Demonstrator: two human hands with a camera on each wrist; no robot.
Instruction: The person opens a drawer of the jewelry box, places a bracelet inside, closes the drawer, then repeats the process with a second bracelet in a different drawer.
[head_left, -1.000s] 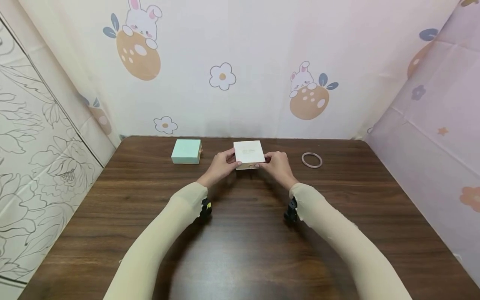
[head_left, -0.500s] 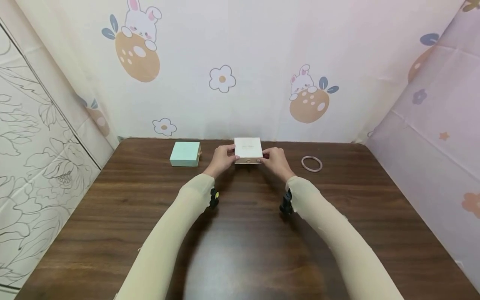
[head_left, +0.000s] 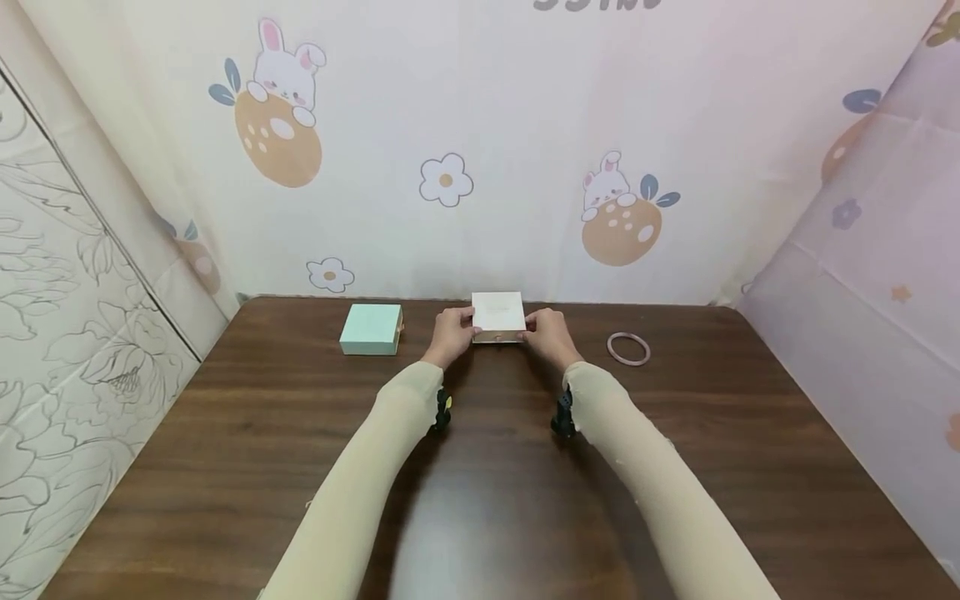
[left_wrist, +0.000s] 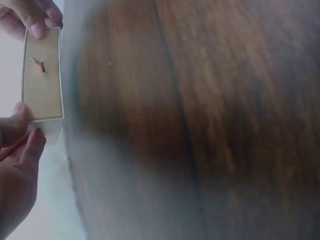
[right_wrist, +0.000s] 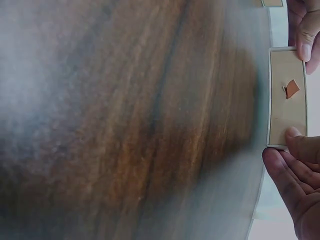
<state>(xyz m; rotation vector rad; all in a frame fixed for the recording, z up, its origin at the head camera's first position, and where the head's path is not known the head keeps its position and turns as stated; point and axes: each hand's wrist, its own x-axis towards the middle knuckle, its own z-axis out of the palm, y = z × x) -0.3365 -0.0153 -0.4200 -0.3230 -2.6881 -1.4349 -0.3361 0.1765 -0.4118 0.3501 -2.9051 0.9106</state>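
Table (head_left: 187, 467) viewed from head and both wrists
From the head, it is faced forward and down, from well back; from each wrist, the white box (head_left: 498, 312) is seen close, turned sideways, its tan front (left_wrist: 43, 92) shared by both.

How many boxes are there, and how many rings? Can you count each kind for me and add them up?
Boxes: 2, a white box and a mint-green box
Rings: 1, a pale ring
Total: 3
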